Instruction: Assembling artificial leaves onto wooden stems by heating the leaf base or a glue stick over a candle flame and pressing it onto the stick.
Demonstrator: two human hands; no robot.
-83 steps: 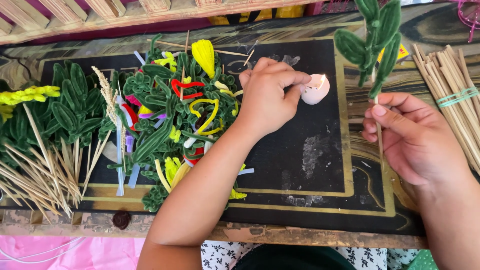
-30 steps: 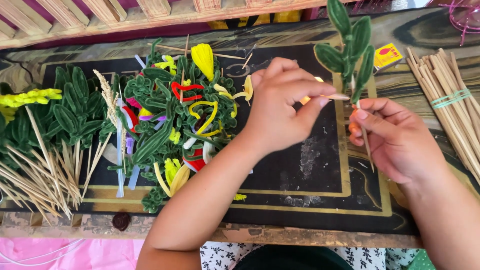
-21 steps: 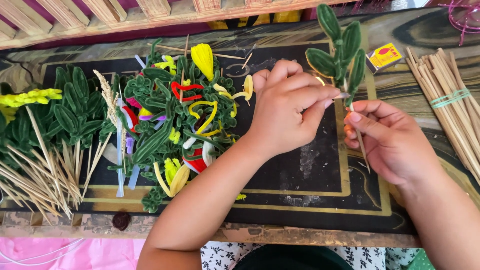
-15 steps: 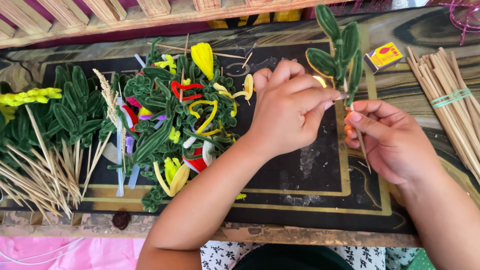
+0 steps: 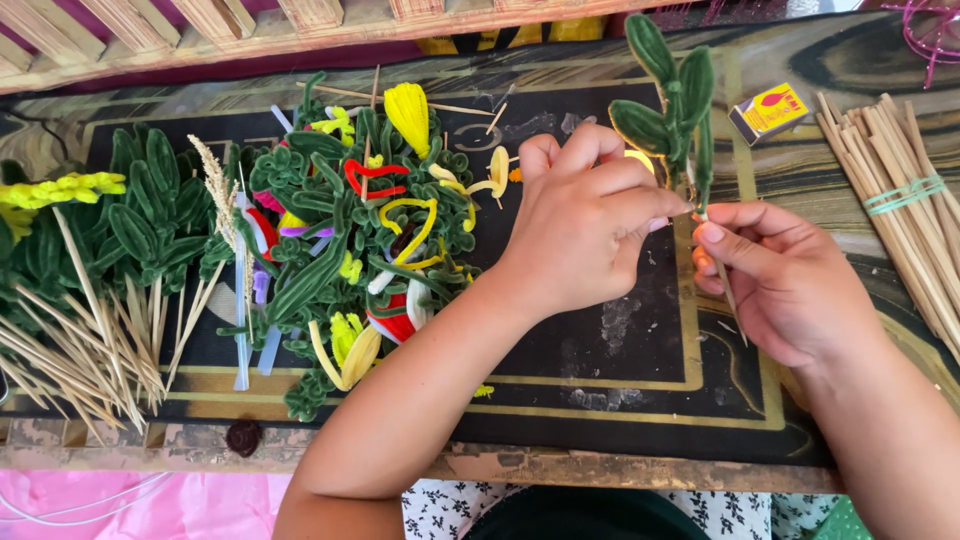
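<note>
- we look down on a dark worktop (image 5: 620, 370) with gold lines, a wooden rail along its far edge.
- at the left, green stems on sticks (image 5: 90, 260) lie fanned out; beside them sits a mixed heap of pipe cleaners (image 5: 370, 240), green, yellow, red and white.
- at the right edge lies a stick bundle (image 5: 905, 215) in a green band, with a small yellow box (image 5: 770, 110) just beside it.
- our right hand (image 5: 790, 285) grips the sprig's stick, thumb and fingers closed on it.
- our left hand (image 5: 590, 235) pinches the same stick just below the leaves.
- the green leaf sprig (image 5: 670, 100) stands upright between both hands, above the worktop's far right part.
</note>
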